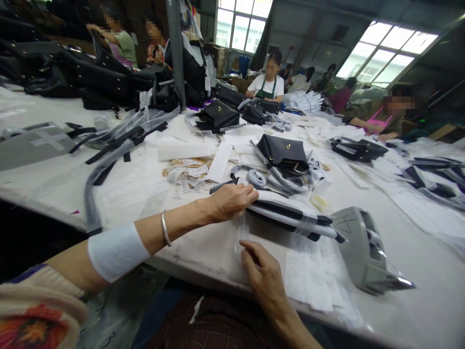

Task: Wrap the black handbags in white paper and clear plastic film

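My left hand (232, 201) is closed on the near end of a black strap (290, 215) wrapped in white padding and clear plastic. The wrapped strap stretches right across the table, just above the white surface. Below it, my right hand (264, 271) has curled fingers, with thumb and index finger close together at the edge of clear plastic film (238, 248). The film hangs between the two hands, and its far edges are hard to make out. To the right, a grey tape dispenser (354, 242) lies by the strap's far end.
Beyond my hands sits a black handbag (281, 150) with wrapped straps, beside a heap of tags (189, 172). Left lie more wrapped straps (119, 150) and a second grey dispenser (36, 145). White sheets (316, 276) lie near the front edge. Co-workers sit across the table.
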{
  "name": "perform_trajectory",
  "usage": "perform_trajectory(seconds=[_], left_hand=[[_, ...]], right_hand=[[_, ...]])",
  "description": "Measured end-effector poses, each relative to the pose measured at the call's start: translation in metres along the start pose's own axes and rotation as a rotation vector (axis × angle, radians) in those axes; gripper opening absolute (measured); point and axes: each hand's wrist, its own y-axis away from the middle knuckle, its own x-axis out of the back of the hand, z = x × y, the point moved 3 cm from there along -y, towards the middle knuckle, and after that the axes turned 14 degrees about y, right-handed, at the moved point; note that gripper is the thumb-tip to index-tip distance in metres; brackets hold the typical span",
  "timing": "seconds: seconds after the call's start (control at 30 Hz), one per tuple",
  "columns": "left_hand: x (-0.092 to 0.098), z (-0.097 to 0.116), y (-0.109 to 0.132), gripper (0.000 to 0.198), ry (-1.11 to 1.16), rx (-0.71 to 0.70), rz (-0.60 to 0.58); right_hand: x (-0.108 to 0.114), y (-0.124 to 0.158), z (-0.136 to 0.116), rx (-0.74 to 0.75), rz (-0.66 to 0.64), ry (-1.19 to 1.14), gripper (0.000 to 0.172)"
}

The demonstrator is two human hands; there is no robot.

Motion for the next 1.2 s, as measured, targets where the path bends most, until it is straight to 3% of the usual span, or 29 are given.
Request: perform_trajectory(seconds=[0.1,0.2,0.43,0.57,0.63,0.77,0.93,1.1,1.2], left_hand=[[0.000,0.000,0.001,0.020,-0.007,-0.009,0.014],[-0.009,0.004,0.011,0.015,-0.018,-0.026,0.040],[-0.051,0.020,0.051,0.020,-0.055,-0.041,0.138],[-0.066,0.032,0.066,0.022,-0.046,0.077,0.288],[-0.068,0.037,0.069,0.025,-0.009,0.127,0.324],[-0.061,0.038,0.074,0.031,0.241,0.244,0.303],[-0.046,0.029,0.073,0.056,0.571,0.397,0.289],[-0.048,0.031,0.061,0.028,0.672,0.572,0.388],[-0.051,0.033,0.057,0.031,0.699,0.650,0.466]], right_hand=[[0.002,0.002,0.001,0.202,-0.135,0.050,0.047],[0.008,0.001,-0.001,0.391,-0.155,0.123,0.061],[0.024,-0.010,-0.022,0.718,0.082,0.489,0.031],[0.023,-0.017,-0.035,0.875,-0.039,0.435,0.022],[0.026,-0.026,-0.039,0.840,-0.103,0.351,0.024],[0.041,-0.062,-0.045,0.629,-0.158,0.219,0.029],[0.052,-0.115,-0.046,0.297,-0.394,0.032,0.015],[0.047,-0.141,-0.043,0.211,-0.459,-0.024,0.009],[0.043,-0.144,-0.042,0.183,-0.466,-0.046,0.009]])
